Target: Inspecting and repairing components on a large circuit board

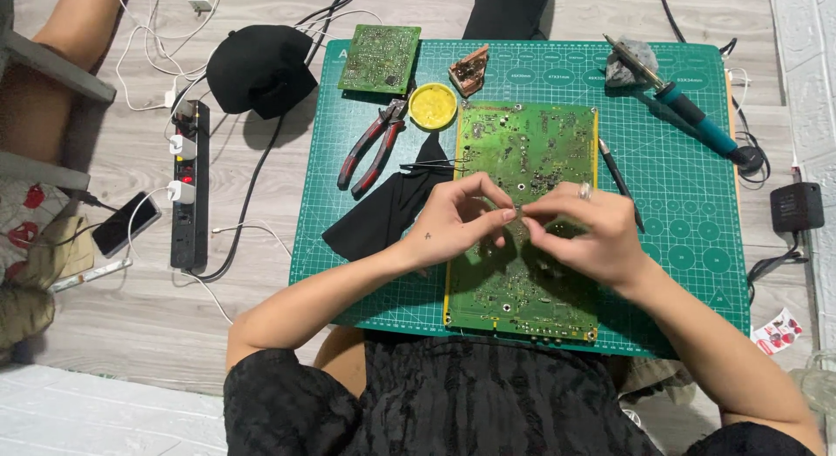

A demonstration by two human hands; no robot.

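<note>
Meeting fingertip to fingertip above the large green circuit board [525, 160], the left hand [453, 225] and right hand [585, 234] pinch something too small to identify. The board lies flat on the green cutting mat [688, 203]. Red-handled pliers [373, 147] lie left of the board, a soldering iron [688, 108] to its right.

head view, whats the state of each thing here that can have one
large green circuit board: flat on the green cutting mat, bare
left hand: fingertips pinched over the board
right hand: fingertips pinched, meeting the left
red-handled pliers: lying down, handles spread
small round yellow tin: open
teal-handled soldering iron: lying unheld on the mat
black power strip: chargers plugged in
</note>
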